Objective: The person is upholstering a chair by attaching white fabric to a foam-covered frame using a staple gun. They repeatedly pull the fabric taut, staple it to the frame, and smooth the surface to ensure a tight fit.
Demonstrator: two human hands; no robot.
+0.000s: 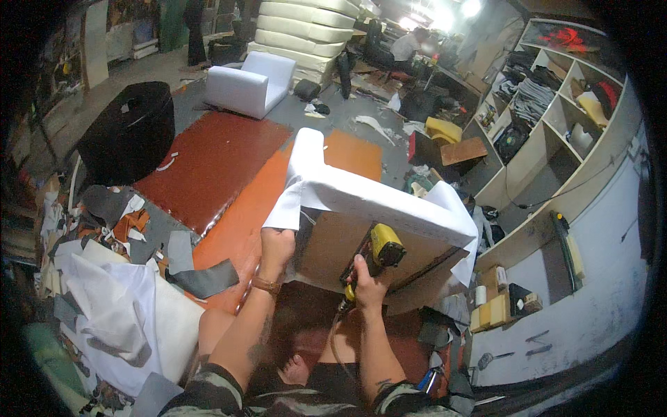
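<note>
One white-covered frame (396, 200) | brown underside (333, 240) | left hand (278, 250) gripping flap (285, 210)

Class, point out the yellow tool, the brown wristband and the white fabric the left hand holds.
Yellow tool (387, 245): head view, its yellow body.
Brown wristband (266, 285): head view, its visible band.
White fabric (285, 208): head view, its hanging flap.

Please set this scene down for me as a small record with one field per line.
Left hand: grips the hanging edge of white fabric
Right hand: holds a yellow-and-black tool by its handle
Tool contact: cannot tell
Workpiece: white-covered furniture piece, brown panel facing the person
Floor: dark red sheet beside an orange sheet; fabric scraps to the left
Right side: compartmented shelving
Background: stacked white cushions; a person
</note>
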